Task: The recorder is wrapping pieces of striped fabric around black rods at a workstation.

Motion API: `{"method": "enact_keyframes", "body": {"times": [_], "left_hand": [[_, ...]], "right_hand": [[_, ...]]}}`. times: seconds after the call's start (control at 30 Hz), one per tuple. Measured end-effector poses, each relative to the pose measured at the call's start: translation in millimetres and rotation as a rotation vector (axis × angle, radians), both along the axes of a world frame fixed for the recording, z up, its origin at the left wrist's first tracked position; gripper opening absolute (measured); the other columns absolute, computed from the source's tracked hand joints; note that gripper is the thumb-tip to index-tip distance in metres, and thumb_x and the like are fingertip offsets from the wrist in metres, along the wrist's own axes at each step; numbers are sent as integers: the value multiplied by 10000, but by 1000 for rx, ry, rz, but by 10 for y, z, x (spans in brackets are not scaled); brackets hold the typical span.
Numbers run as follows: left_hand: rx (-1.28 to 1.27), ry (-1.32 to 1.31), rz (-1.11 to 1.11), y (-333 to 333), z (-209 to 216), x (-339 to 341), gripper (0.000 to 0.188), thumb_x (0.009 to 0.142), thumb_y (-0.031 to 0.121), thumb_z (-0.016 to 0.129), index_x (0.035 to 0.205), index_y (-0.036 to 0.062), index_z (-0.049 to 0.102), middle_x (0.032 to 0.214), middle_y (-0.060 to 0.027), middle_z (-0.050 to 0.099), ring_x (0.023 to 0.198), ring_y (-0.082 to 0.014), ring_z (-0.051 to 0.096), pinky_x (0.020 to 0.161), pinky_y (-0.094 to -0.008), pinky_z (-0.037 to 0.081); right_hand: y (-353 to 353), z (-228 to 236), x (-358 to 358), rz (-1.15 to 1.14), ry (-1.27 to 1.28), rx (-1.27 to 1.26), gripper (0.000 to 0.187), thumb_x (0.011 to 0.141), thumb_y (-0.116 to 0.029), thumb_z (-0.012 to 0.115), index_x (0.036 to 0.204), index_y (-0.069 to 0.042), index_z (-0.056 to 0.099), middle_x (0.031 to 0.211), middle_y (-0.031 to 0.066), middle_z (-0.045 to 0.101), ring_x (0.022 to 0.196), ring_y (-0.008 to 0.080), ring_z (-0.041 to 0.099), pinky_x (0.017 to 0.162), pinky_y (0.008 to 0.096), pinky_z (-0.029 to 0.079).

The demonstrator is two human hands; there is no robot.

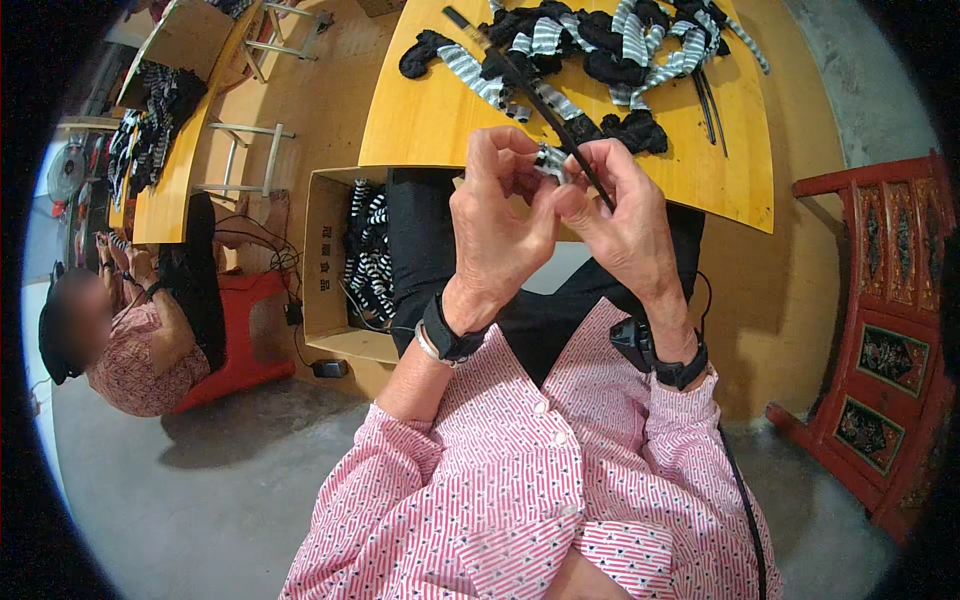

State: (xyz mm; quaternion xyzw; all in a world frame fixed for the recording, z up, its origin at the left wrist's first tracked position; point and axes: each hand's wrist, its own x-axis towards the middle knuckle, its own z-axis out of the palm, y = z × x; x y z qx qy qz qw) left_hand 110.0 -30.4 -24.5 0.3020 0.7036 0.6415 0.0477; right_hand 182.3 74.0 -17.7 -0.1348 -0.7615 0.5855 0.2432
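Pink patterned sleeves [480,480] are filling the lower part of the view, with both forearms rising from them toward the grip. At that grip, the left hand [497,215] and the right hand [625,215] are meeting fingertip to fingertip, pinching a small piece of grey-and-white striped fabric [550,160] between them. Both hands are clenching on it: the left thumb and forefinger are closing on its left side, and the right fingers are pressing against its right side. A thin black rod [540,105] is passing just behind the fabric, running up and to the left from the right hand's fingers over the table; I cannot tell whether the right hand is gripping it or only touching it. Each wrist is wearing a black band [450,335].

Beyond the grip, a yellow wooden table [420,120] is carrying a heap of black and striped fabric pieces [600,45], lying well apart from the hands. Below and to the left of the grip, a cardboard box [325,260] is sitting on the floor, holding more striped pieces. Further left, another person in a patterned top [130,350] is sitting on a red stool [235,340] beside a second yellow table. Far to the right of the grip, a red carved piece of furniture [885,340] is standing.
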Motion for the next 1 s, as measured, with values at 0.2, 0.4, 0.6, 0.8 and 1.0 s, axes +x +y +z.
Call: {"method": "enact_keyframes", "body": {"times": [0.2, 0.4, 0.6, 0.8, 1.0], "left_hand": [[-77, 192, -7, -19, -7, -3, 292, 709, -73, 553, 950, 7, 410, 708, -109, 552, 641, -181, 605, 548, -254, 474], [-158, 326, -14, -3, 70, 35, 255, 709, -61, 561, 924, 0, 438, 701, -116, 551, 619, -181, 596, 542, -254, 472], [-281, 158, -50, -23, 108, 5, 268, 698, -33, 570, 927, 3, 435, 687, -101, 542, 595, -152, 575, 547, -253, 464], [27, -141, -40, -44, -75, -57, 273, 699, -70, 544, 923, 1, 405, 749, -67, 569, 652, -111, 569, 570, -220, 452], [317, -737, -40, -97, -5, -19, 262, 702, -77, 576, 869, 61, 430, 762, -34, 551, 695, -98, 539, 664, -208, 413]], "right_hand": [[34, -31, -20, 16, -226, 32, 369, 737, -330, 668, 809, 0, 519, 681, 85, 558, 603, 156, 536, 536, 279, 436], [13, -27, -54, -113, -106, 329, 203, 759, -186, 627, 776, -17, 516, 708, 115, 558, 633, 265, 569, 532, 318, 436], [-13, 37, -4, -76, -88, 293, 123, 757, -100, 590, 771, -8, 510, 712, 118, 536, 633, 286, 551, 539, 339, 421], [-61, -19, -10, -19, -132, 214, 117, 757, -89, 582, 786, -3, 507, 730, 131, 551, 660, 306, 556, 557, 348, 425], [-57, -139, -23, -87, -166, 215, 83, 750, -48, 563, 787, -12, 499, 710, 136, 556, 663, 302, 563, 566, 343, 430]]}}
